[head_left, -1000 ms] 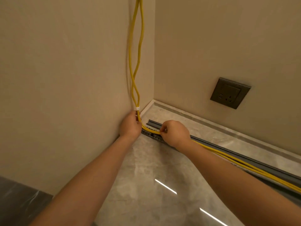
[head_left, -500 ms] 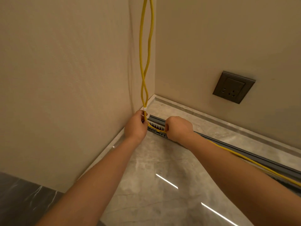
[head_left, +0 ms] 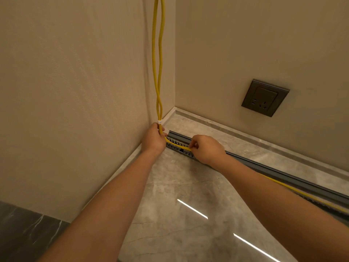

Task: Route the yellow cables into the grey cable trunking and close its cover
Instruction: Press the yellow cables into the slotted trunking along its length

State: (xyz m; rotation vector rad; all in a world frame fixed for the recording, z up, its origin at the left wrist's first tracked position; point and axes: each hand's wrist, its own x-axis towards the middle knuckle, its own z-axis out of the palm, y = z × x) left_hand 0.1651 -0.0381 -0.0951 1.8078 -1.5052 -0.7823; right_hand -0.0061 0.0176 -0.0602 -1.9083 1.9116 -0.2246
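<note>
Beige walls meet in a corner above a polished marble-look floor (head_left: pixel 179 195), where a person's bare arms reach toward grey cable trunking (head_left: pixel 264 168) lying along the floor near the right-hand wall. Two yellow cables (head_left: pixel 158 69) hang down the corner, loosely twisted, bound by a small white tie (head_left: pixel 159 121) just above the left hand (head_left: pixel 154 139), whose fingers are closed around the pair at the trunking's open, slotted end. The right hand (head_left: pixel 205 148), just beside it, pinches the cables between thumb and fingertips over the channel. Farther right, the yellow strands run along the trunking's near edge. A dark wall socket (head_left: pixel 265 97) sits on the right wall.
</note>
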